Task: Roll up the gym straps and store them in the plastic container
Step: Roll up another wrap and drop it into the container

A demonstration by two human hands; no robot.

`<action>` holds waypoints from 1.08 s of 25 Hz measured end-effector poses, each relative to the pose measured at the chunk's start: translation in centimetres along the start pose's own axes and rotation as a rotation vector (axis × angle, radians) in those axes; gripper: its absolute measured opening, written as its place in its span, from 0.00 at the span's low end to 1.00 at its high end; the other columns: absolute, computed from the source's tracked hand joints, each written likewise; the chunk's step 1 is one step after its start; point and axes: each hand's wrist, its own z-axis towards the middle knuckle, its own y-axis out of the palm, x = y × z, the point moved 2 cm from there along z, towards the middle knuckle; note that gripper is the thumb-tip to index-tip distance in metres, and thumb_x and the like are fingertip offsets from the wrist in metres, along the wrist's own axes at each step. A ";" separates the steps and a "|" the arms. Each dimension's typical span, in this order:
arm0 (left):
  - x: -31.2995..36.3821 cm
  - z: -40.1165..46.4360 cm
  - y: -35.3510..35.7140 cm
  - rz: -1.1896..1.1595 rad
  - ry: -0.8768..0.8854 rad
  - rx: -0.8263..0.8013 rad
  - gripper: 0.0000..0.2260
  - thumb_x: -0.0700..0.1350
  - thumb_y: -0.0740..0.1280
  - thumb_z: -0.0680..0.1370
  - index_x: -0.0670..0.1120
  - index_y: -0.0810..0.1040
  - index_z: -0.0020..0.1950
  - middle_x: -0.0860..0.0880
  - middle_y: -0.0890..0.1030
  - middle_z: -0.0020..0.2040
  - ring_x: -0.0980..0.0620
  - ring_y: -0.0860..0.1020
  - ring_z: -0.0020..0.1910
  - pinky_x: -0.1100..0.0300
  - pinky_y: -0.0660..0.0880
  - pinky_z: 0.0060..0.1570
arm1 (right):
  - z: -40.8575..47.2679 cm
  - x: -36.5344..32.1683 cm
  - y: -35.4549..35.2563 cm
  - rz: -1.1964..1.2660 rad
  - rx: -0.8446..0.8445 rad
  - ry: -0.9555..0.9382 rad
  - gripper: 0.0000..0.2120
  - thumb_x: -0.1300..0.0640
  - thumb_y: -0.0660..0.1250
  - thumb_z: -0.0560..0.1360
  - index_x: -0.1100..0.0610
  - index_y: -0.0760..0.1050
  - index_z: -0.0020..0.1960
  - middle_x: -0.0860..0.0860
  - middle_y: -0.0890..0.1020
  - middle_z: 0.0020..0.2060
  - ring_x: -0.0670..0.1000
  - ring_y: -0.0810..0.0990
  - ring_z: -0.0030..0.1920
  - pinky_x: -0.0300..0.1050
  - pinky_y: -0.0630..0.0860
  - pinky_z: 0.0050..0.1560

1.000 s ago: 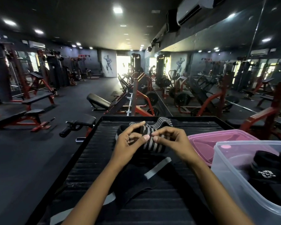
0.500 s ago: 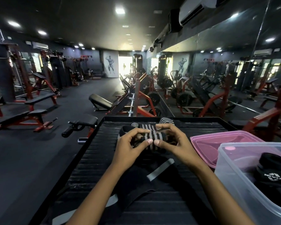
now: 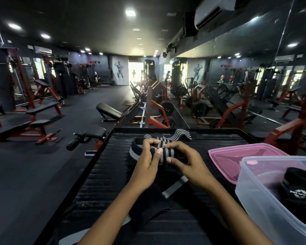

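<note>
Change since earlier frames: the striped strap (image 3: 163, 152) is seen rolled further than a second ago; the thumbs, then touching tip to tip over the roll, are now apart, each pressed on the roll. The whole scene has drifted slightly to the right in the view.
Left hand (image 3: 147, 165): fingers are curled over the far side of the roll and the thumb is laid on its near side, so the roll is gripped.
Right hand (image 3: 185, 160): fingers are curled round the right end of the roll and the thumb is pressed on its front; the roll is gripped here too.
Strap position: the roll is held between both hands over the black ribbed platform (image 3: 102, 174); its unrolled striped tail (image 3: 181, 134) lies flat toward the far edge.
Straps counted: one striped strap in the hands; one black strap with grey ends (image 3: 173, 188) lying loose under the forearms; at least one rolled black strap (image 3: 300, 184) in the container, the exact number there cannot be told.
Containers counted: one clear plastic container (image 3: 265, 206) at the right; one pink lid (image 3: 224, 162) beside and behind it.
Hands counted: two.
</note>
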 end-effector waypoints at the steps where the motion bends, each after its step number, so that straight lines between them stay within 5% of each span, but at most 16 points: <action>1: 0.1 0.0 -0.1 -0.058 -0.011 -0.035 0.11 0.46 0.62 0.80 0.55 0.66 0.60 0.59 0.74 0.56 0.65 0.74 0.56 0.66 0.70 0.57 | 0.1 0.1 -0.4 0.087 0.032 0.028 0.13 0.62 0.70 0.73 0.52 0.79 0.56 0.46 0.84 0.51 0.44 0.81 0.54 0.41 0.76 0.57; 4: 0.2 -0.1 -0.1 -0.165 0.025 -0.122 0.20 0.42 0.73 0.74 0.54 0.72 0.62 0.57 0.78 0.57 0.58 0.77 0.59 0.60 0.76 0.57 | 0.4 0.4 -1.1 0.354 0.148 0.149 0.07 0.65 0.69 0.74 0.56 0.81 0.50 0.49 0.85 0.43 0.45 0.81 0.45 0.41 0.76 0.49; 8: 0.1 0.1 -0.3 -0.003 0.140 0.070 0.10 0.39 0.75 0.71 0.49 0.82 0.49 0.57 0.82 0.46 0.62 0.80 0.50 0.68 0.74 0.53 | 0.0 0.6 -1.1 0.380 0.106 0.262 0.07 0.61 0.70 0.74 0.57 0.80 0.52 0.50 0.83 0.43 0.48 0.80 0.45 0.44 0.75 0.45; 12: 0.1 0.0 -0.7 -0.077 0.045 0.082 0.02 0.41 0.73 0.74 0.47 0.81 0.43 0.58 0.82 0.37 0.62 0.80 0.39 0.69 0.74 0.41 | -0.2 0.0 -1.2 0.344 0.000 0.118 0.16 0.65 0.75 0.68 0.60 0.78 0.55 0.51 0.83 0.46 0.49 0.81 0.49 0.41 0.78 0.51; 14: 0.4 -0.1 -0.7 -0.076 0.038 0.061 0.07 0.42 0.73 0.74 0.48 0.81 0.50 0.58 0.83 0.43 0.62 0.80 0.43 0.68 0.74 0.45 | -0.2 -0.1 -1.2 0.340 0.032 0.090 0.14 0.65 0.74 0.69 0.61 0.78 0.54 0.54 0.83 0.46 0.51 0.82 0.49 0.43 0.78 0.52; 18: 0.3 0.3 -0.9 -0.058 0.088 -0.003 0.31 0.42 0.76 0.70 0.57 0.70 0.69 0.54 0.79 0.57 0.57 0.78 0.58 0.63 0.76 0.56 | 0.0 0.3 -0.9 0.457 0.137 0.182 0.15 0.64 0.73 0.70 0.55 0.77 0.55 0.55 0.83 0.46 0.54 0.82 0.47 0.50 0.78 0.50; 23: 1.2 2.0 -1.4 0.038 0.241 0.035 0.07 0.42 0.75 0.70 0.48 0.85 0.47 0.50 0.81 0.48 0.56 0.79 0.50 0.66 0.73 0.50 | 0.0 0.3 -0.9 0.533 0.119 0.224 0.12 0.61 0.72 0.71 0.52 0.79 0.52 0.51 0.84 0.47 0.52 0.82 0.48 0.49 0.76 0.48; 27: 0.8 2.6 -1.3 -0.027 0.155 -0.049 0.12 0.42 0.78 0.67 0.49 0.85 0.49 0.51 0.80 0.54 0.57 0.78 0.57 0.64 0.73 0.58 | 0.1 0.8 -0.9 0.567 0.133 0.272 0.15 0.57 0.73 0.68 0.52 0.80 0.55 0.57 0.83 0.50 0.56 0.81 0.49 0.53 0.75 0.50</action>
